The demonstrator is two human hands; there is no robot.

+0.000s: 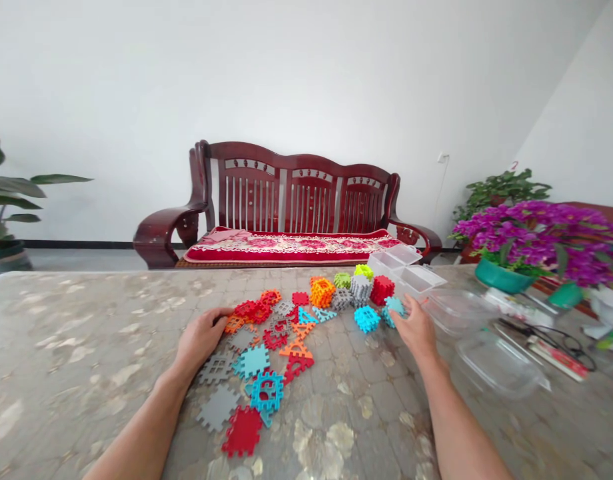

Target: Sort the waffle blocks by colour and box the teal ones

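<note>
My left hand (202, 339) is at the left edge of a loose spread of interlocking puzzle tiles, its thumb and fingers closed at an orange tile (233, 325). Red tiles (254, 310) lie just beyond it. Nearer to me are grey tiles (219, 407), a light blue tile (254, 361), a blue tile with a cut-out (267, 391) and a red square tile (242, 431). My right hand (417, 328) has its thumb and fingers around a light blue tile stack (394, 307). Beside that stack stand blue (367, 319), grey (360, 291), red (383, 290) and orange (322, 292) stacks.
A clear compartment box (406, 275) stands open behind the stacks. Clear plastic containers (501, 363), a cable (581, 347) and a pot of purple flowers (536, 233) are at right. A wooden bench (301, 180) stands beyond the patterned table (86, 360).
</note>
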